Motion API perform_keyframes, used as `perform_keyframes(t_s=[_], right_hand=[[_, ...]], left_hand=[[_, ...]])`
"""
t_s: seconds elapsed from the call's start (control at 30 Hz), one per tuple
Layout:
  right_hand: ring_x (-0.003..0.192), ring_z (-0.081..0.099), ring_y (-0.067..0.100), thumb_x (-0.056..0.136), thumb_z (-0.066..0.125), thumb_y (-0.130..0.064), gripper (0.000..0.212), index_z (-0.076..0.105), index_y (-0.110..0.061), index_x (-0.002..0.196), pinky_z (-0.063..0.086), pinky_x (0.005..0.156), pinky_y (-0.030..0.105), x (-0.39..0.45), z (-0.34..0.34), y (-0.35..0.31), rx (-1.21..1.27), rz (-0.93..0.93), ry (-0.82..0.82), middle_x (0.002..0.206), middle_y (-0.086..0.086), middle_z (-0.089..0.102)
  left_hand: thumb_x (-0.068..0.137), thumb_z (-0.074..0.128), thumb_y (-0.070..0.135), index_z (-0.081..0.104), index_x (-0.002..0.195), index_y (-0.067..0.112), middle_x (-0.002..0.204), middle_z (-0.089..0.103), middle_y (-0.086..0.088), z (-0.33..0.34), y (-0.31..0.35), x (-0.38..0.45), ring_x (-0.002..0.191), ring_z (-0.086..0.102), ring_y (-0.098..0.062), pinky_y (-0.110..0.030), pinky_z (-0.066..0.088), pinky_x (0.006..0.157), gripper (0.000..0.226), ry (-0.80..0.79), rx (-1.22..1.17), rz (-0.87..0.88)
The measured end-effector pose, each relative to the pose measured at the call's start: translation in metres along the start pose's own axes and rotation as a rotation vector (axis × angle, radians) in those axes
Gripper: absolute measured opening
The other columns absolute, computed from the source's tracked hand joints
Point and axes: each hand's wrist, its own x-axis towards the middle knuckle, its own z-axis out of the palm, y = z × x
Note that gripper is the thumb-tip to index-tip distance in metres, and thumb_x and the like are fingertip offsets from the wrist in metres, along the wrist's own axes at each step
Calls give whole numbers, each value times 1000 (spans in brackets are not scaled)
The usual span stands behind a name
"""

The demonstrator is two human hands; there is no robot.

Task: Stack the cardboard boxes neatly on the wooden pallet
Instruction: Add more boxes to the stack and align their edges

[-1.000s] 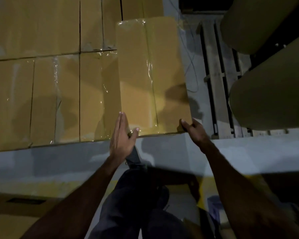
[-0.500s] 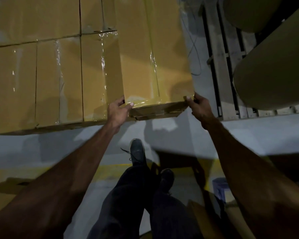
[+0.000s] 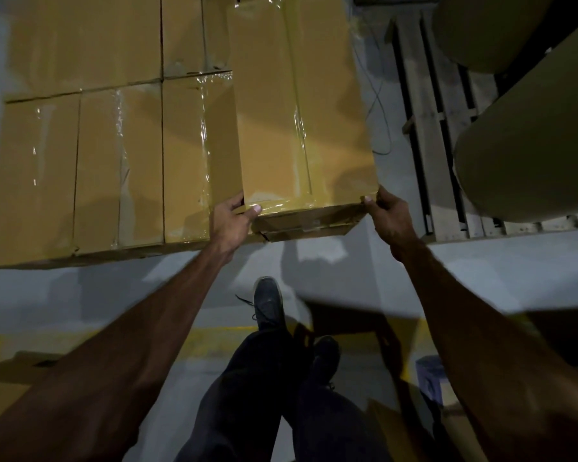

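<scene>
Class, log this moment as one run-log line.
step: placing box | left hand: grips near-left corner | right hand: grips near-right corner | cardboard box: at stacked boxes right end

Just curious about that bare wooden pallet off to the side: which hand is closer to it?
The right hand. It grips the near right corner of the cardboard box, just beside the wooden pallet. The left hand holds the box's near left corner, farther away.
</scene>
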Motion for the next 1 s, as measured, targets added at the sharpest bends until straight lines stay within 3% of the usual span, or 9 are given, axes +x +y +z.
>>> perform_keyframes(t_s=[0.17,0.3,0.47,0.53,0.67,0.8,0.9,1.0], right_hand=[[111,69,24,96,64,-45,38,71,-19,122,55,95,40,3,0,-1,4,0,19,113,4,75],[109,68,24,92,64,-52,48,69,-14,121,58,95,47,2,-1,-5,16,9,18,114,8,74],[112,64,19,104,64,-32,36,68,-14,134,46,75,18,-3,1,-9,20,21,25,120,5,71],[113,65,22,104,65,-31,33,70,-12,129,49,79,22,-5,1,-10,23,9,27,118,6,71],[114,67,23,102,66,-30,31,70,-17,130,56,100,44,-7,1,-12,44,-3,27,120,5,73],[116,65,23,102,66,-31,34,69,-15,133,52,105,45,-9,1,-17,42,50,25,122,4,72],[116,65,22,102,67,-32,36,69,-15,134,51,106,44,-10,0,-19,45,55,14,121,4,72],[115,65,20,102,67,-30,38,68,-16,138,51,104,41,-10,-1,-20,49,69,16,123,2,73]], left_hand=[[89,84,26,65,142,20,136,71,5,0,1,6,124,66,-14,-48,56,106,56,7,21,8],[88,85,27,64,144,15,137,70,2,0,1,7,125,66,-15,-46,55,108,60,9,31,23],[92,81,27,59,148,14,144,65,2,-2,0,1,132,60,-14,-47,50,113,61,-4,52,43],[93,80,26,60,147,14,143,66,3,-2,2,0,132,60,-13,-47,50,113,60,-10,48,54],[96,77,19,53,151,8,148,61,-2,2,10,-7,136,56,-16,-39,45,117,61,9,63,71],[97,75,17,61,146,14,134,68,9,2,9,-10,123,63,-9,-39,51,111,51,0,54,52],[95,78,24,57,150,14,144,65,-1,2,9,-11,132,59,-13,-42,51,112,59,21,60,36],[97,76,23,54,151,9,147,62,-5,5,13,-13,130,56,-13,-34,47,109,60,34,47,15]])
